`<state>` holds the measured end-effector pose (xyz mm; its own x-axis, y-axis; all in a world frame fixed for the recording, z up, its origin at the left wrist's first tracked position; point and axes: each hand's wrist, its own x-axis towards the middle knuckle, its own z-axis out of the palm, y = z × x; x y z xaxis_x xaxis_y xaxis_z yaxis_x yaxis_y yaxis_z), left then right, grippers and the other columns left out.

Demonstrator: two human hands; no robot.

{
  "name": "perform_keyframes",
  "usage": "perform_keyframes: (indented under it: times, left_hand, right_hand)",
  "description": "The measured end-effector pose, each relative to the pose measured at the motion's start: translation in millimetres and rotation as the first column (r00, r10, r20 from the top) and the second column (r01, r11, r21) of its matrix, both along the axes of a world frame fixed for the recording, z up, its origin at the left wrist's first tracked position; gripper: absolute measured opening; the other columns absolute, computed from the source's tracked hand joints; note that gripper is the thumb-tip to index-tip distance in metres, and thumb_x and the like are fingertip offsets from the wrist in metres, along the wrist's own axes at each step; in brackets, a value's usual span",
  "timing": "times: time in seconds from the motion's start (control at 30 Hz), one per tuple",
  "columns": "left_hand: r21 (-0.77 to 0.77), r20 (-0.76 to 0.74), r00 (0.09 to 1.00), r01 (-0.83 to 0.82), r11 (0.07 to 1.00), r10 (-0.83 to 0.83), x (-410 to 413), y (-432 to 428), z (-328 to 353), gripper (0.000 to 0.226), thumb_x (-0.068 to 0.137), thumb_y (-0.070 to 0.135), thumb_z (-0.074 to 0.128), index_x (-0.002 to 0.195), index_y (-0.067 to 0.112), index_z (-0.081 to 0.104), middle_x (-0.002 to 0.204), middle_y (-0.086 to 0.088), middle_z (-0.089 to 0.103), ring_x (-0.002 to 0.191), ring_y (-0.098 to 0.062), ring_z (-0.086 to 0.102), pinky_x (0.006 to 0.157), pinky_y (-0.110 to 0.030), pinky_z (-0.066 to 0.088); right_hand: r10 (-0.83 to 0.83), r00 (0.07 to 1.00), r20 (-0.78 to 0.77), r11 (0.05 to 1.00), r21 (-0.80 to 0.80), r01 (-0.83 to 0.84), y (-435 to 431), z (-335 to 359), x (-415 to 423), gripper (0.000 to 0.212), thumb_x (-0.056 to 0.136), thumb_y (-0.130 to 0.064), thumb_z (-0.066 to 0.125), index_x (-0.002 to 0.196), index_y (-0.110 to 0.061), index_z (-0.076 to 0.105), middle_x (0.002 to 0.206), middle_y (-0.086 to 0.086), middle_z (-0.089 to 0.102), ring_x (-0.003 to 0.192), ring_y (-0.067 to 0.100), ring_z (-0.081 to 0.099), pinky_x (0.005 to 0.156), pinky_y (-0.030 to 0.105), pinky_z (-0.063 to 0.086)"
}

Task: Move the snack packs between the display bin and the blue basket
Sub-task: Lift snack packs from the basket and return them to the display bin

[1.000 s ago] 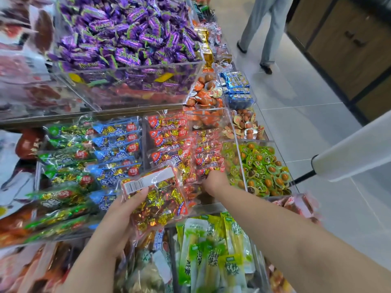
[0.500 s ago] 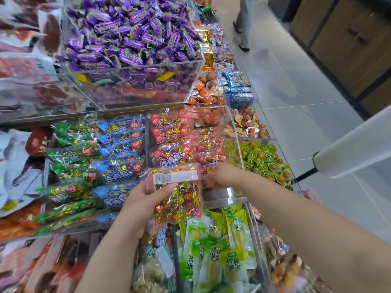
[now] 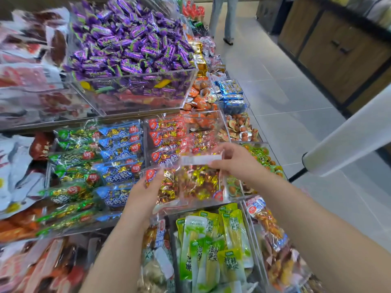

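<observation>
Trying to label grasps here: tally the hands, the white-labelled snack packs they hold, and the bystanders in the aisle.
2 hands: left hand, right hand
1 white-labelled snack pack, held by both
1 bystander in the aisle
Total: 4

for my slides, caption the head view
Left hand and right hand hold a snack pack at the display bin.

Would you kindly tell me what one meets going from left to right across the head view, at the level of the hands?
In order: green snack packs → blue snack packs → left hand → held clear snack pack → right hand → green-lidded cups → white roll.
</observation>
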<state>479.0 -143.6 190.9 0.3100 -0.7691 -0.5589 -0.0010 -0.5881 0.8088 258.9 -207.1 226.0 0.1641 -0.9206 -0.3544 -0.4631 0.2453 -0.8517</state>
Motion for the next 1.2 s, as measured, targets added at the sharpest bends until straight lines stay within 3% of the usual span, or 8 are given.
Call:
perform_keyframes:
  times: [0.2, 0.4, 0.57, 0.67, 0.83, 0.97, 1.1, 1.2]
  left_hand:
    - [-0.072, -0.091, 0.996, 0.008, 0.997, -0.014, 1, 3, -8, 0.079, 0.087, 0.066, 0.045, 0.151, 0.028, 0.021, 0.158, 0.003, 0.022, 0.143, -0.025, 0.025, 0.109, -0.051, 0.028]
    - [-0.014, -0.067, 0.991, 0.115, 0.993, -0.116, 0, 0, -7, 0.059, 0.09, 0.062, 0.044, 0.143, 0.035, 0.039, 0.153, 0.003, 0.034, 0.139, -0.026, 0.033, 0.11, -0.057, 0.03]
    - [-0.018, -0.102, 0.976, 0.192, 0.981, -0.193, -10, 1, 4, 0.05, 0.091, 0.059, 0.046, 0.135, 0.037, 0.05, 0.149, 0.007, 0.04, 0.137, -0.025, 0.036, 0.105, -0.058, 0.036]
    - [-0.023, -0.217, 0.943, 0.253, 0.967, -0.252, -17, 2, 10, 0.041, 0.095, 0.053, 0.042, 0.127, 0.032, 0.057, 0.148, 0.002, 0.042, 0.138, -0.031, 0.035, 0.106, -0.063, 0.032]
    - [0.0, -0.363, 0.901, 0.257, 0.966, -0.24, -18, 9, 6, 0.066, 0.077, 0.061, 0.059, 0.132, 0.026, 0.052, 0.129, -0.011, 0.06, 0.117, -0.036, 0.058, 0.096, -0.06, 0.046]
    - [-0.04, -0.346, 0.909, 0.233, 0.972, -0.232, -19, 13, -7, 0.074, 0.059, 0.019, 0.085, 0.127, 0.016, 0.055, 0.107, -0.014, 0.071, 0.092, -0.032, 0.069, 0.078, -0.045, 0.055]
    - [-0.009, -0.288, 0.939, 0.196, 0.981, -0.19, -8, 9, -12, 0.057, 0.069, 0.01, 0.082, 0.12, 0.02, 0.058, 0.106, -0.012, 0.07, 0.086, -0.031, 0.066, 0.08, -0.049, 0.053]
    - [-0.047, -0.203, 0.938, 0.278, 0.959, -0.282, 0, 3, -8, 0.045, 0.074, 0.012, 0.08, 0.112, 0.029, 0.064, 0.103, -0.001, 0.073, 0.087, -0.02, 0.072, 0.069, -0.036, 0.058]
  right_hand:
    - [-0.045, 0.997, 0.06, 0.99, -0.132, 0.052, 19, 4, 22, 0.022, 0.078, -0.017, 0.068, 0.08, -0.03, 0.051, 0.069, -0.002, 0.049, 0.047, 0.009, 0.046, 0.046, 0.023, 0.039]
    - [-0.171, 0.984, 0.057, 0.95, -0.257, 0.18, 22, 6, 37, 0.014, 0.076, -0.016, 0.059, 0.087, -0.018, 0.05, 0.066, -0.003, 0.046, 0.055, 0.014, 0.042, 0.052, 0.026, 0.036]
    - [-0.013, 0.999, -0.049, 0.991, -0.131, 0.007, 22, 7, 46, 0.024, 0.084, -0.016, 0.058, 0.106, -0.025, 0.056, 0.072, -0.005, 0.054, 0.048, 0.008, 0.057, 0.04, 0.018, 0.043]
    - [0.019, 0.998, 0.062, 1.0, -0.004, -0.018, 25, 2, 59, 0.004, 0.089, -0.017, 0.061, 0.087, -0.019, 0.058, 0.071, -0.004, 0.056, 0.04, 0.001, 0.056, 0.045, 0.019, 0.051]
    - [-0.16, 0.888, 0.43, 0.942, 0.336, 0.007, 16, 3, 59, 0.01, 0.095, -0.007, 0.05, 0.105, -0.008, 0.051, 0.082, 0.01, 0.055, 0.059, 0.013, 0.054, 0.062, 0.029, 0.059]
    - [-0.173, 0.863, 0.475, 0.938, 0.347, -0.004, 16, 2, 56, 0.019, 0.093, 0.0, 0.048, 0.109, -0.009, 0.047, 0.086, 0.012, 0.058, 0.062, 0.014, 0.06, 0.068, 0.033, 0.06]
    - [0.117, 0.988, 0.096, 0.99, -0.086, -0.109, 15, 5, 35, 0.029, 0.089, -0.005, 0.056, 0.116, -0.016, 0.055, 0.115, 0.011, 0.058, 0.099, 0.02, 0.061, 0.088, 0.038, 0.054]
    - [0.506, 0.769, -0.391, 0.753, -0.233, -0.615, 14, 7, 19, 0.065, 0.083, -0.024, 0.067, 0.141, -0.033, 0.037, 0.148, -0.003, 0.032, 0.134, 0.009, 0.023, 0.113, 0.028, 0.014]
